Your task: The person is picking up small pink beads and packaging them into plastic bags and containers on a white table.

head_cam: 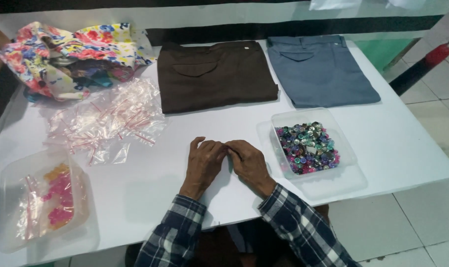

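White tabletop (150, 193) is seen from the head camera, and on it both hands are brought together at the near middle, fingertips meeting. The left hand (203, 165) and the right hand (249, 163) are curled almost closed around something too small to be made out; whether anything is pinched between them cannot be told. A clear plastic tray of mixed glossy buttons (307, 147) lies just to the right of the right hand, which is the nearer one, its long axis running away from the person. A loose heap of small crinkled zip bags (106, 121) is spread to the upper left of the left hand. Farther left, a clear container (17, 178) holds bagged pink and orange pieces. Folded brown trousers (214, 74), folded grey-blue trousers (323, 69) and floral cloth (71, 49) are laid along the far edge.
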